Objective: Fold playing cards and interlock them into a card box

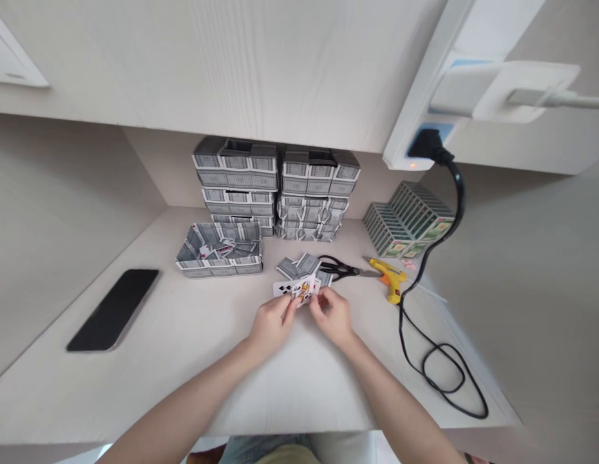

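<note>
one small white playing card with printed figures is pinched between thumb and fingertips of our left hand and our right hand, above the pale wooden desk. just beyond lie loose grey-backed cards and black-handled scissors; right of these, a yellow glue gun. left, an open grey card-built box holds more cards.

Card boxes patterned in grey and white. Glue gun coloured yellow, with orange trigger. Power cord coloured black. Playing cards marked with black spades.
</note>
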`<action>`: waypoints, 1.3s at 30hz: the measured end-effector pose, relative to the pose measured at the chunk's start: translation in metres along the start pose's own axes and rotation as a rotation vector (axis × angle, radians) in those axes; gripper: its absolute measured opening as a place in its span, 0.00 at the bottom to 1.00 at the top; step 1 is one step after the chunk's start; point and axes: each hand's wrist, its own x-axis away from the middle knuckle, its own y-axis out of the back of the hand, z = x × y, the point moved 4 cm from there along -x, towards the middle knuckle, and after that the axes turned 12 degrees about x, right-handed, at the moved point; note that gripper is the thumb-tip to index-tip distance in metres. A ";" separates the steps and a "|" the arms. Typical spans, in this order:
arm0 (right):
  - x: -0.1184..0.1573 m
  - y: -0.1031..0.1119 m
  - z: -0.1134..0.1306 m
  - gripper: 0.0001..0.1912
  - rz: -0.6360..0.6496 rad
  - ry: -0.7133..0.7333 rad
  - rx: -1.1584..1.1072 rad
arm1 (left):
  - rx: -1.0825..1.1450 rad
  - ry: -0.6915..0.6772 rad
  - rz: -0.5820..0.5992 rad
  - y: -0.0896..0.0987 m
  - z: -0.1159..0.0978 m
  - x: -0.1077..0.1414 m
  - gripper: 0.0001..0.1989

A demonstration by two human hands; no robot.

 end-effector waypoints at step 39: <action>0.014 -0.027 0.022 0.13 0.352 -0.440 -0.814 | 0.878 0.688 -0.149 -0.005 0.005 0.001 0.14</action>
